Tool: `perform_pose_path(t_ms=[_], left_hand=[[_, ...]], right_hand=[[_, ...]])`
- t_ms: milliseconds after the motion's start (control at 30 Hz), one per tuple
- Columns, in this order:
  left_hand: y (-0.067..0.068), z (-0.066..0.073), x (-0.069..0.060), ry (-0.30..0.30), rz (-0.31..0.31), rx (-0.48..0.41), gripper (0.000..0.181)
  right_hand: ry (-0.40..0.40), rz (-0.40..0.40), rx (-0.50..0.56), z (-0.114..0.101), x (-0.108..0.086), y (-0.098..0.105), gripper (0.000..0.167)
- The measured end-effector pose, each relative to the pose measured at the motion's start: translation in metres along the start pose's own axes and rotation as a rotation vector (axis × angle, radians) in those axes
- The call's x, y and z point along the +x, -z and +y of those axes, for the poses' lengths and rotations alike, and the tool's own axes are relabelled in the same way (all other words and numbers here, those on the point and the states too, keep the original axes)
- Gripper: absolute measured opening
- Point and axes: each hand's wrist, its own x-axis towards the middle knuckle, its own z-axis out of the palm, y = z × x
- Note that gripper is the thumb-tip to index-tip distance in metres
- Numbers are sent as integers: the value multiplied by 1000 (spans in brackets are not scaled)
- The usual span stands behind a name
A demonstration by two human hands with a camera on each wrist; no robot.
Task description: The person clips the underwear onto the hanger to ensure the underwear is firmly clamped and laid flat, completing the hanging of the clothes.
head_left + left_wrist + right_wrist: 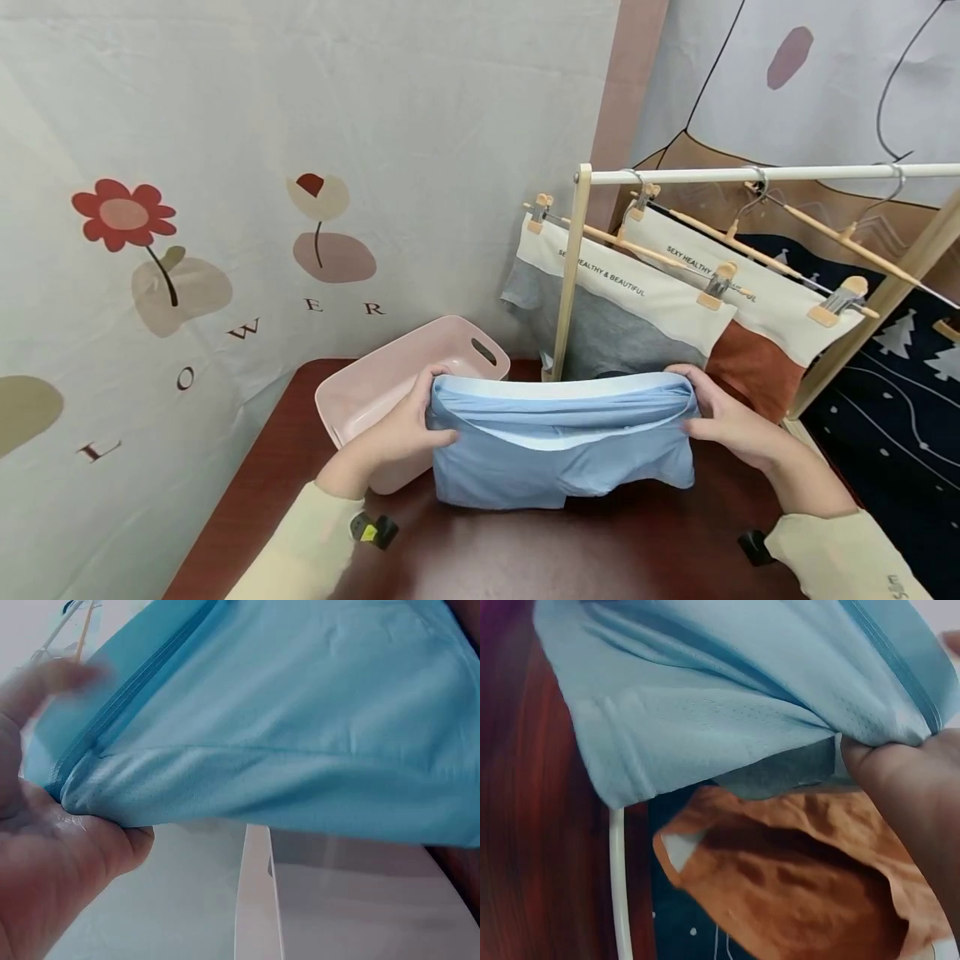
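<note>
A pair of light blue boxer briefs (502,471) is stretched sideways above the table, its waistband open toward me. My left hand (401,425) grips the left end of the waistband, fingers behind the cloth. In the left wrist view the thumb of the left hand (64,862) is lifted off the fabric and blurred. At the opposite end, my right hand (731,421) holds the waistband with its fingers curled around the edge. The right wrist view shows the blue cloth (697,712) bunched at the right hand (907,772).
Behind the left hand sits a pink basket (367,379) with handle cut-outs. On the right stands a rack with a white rail (825,173). Clip hangers carry grey-and-white briefs (637,325) and rust-and-white briefs (757,367). The dark red table (510,558) lies below.
</note>
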Motion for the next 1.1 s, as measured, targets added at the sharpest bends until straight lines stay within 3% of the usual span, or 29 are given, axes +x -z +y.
perform_pose_path(t_ms=[67, 167, 300, 433, 533, 700, 800, 867, 933, 1000, 1100], left_hand=[[-1, -3, -1, -28, 8, 31, 58], [-1, -6, -1, -54, 41, -10, 42], [-1, -9, -1, -32, 87, -62, 25], [-2, -9, -1, 23, 200, -28, 9], [-2, 3, -3, 26, 276, -1, 13], [-2, 24, -8, 53, 311, 4, 16], [-3, 9, -6, 62, 331, -27, 20], [-4, -2, -4, 53, 334, -59, 22], [-6, -12, -2, 45, 329, -96, 22], [-7, -11, -2, 44, 321, -120, 20], [-8, -9, -2, 34, 331, -129, 16]], right_hand=[[14, -26, 6, 0, -2, 2, 49], [-12, -3, -23, -1, -4, 3, 34], [-49, 98, -72, -3, -6, 3, 18], [21, 215, -148, -2, -5, 1, 11], [76, 270, -223, -1, -4, 0, 11], [77, 217, -168, 1, -6, 3, 18], [76, 167, -90, 3, -9, 6, 18], [63, 174, -75, 3, -11, 6, 16], [50, 217, -96, 1, -11, 4, 11], [35, 282, -138, -1, -12, 1, 5], [47, 357, -172, -1, -11, -1, 9]])
